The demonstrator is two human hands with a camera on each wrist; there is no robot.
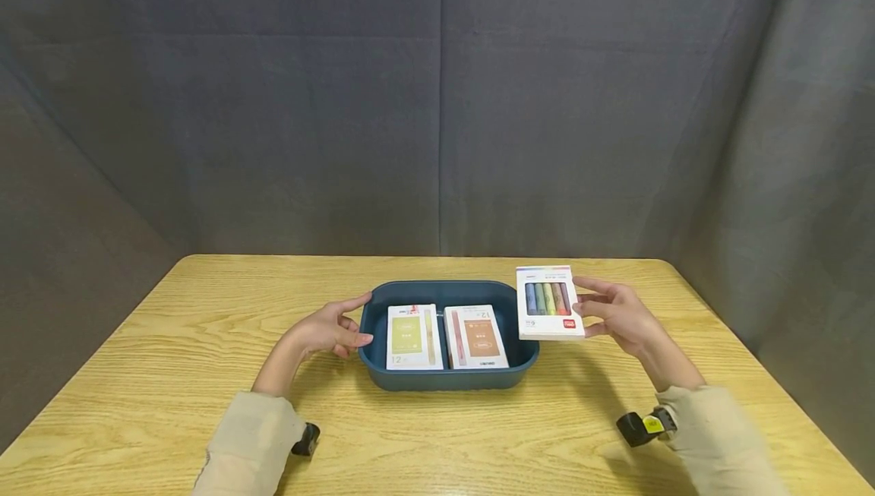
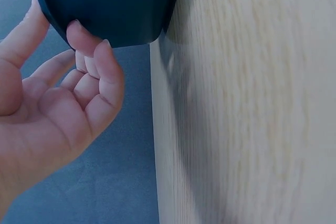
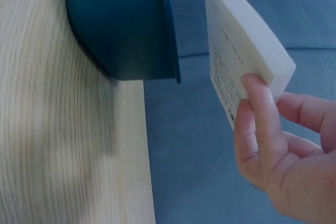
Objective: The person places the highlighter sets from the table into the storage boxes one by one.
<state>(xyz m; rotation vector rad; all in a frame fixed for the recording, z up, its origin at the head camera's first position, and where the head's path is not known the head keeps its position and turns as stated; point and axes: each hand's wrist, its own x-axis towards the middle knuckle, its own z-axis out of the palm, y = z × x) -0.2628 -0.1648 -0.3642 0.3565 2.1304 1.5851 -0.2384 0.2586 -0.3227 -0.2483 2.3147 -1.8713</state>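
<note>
A dark blue plastic bin (image 1: pixel 447 380) stands on the table with two white cartons lying inside it. The left carton (image 1: pixel 413 338) has a yellow-green panel, the right carton (image 1: pixel 477 338) a brown-orange one. My left hand (image 1: pixel 335 329) holds the bin's left rim, fingers and thumb against its edge; the left wrist view shows this hand (image 2: pixel 68 87) at the rim too. Above the bin's right rim, my right hand (image 1: pixel 618 314) pinches a white crayon box (image 1: pixel 550 329), whose window shows several coloured sticks. Its printed back appears in the right wrist view, apart from the bin.
The wooden table (image 1: pixel 437 443) lies under the bin and both forearms. Grey cloth (image 1: pixel 437 139) hangs behind it and at the sides. A black strap device (image 1: pixel 642 428) sits at the right wrist, another black device (image 1: pixel 307 440) at the left.
</note>
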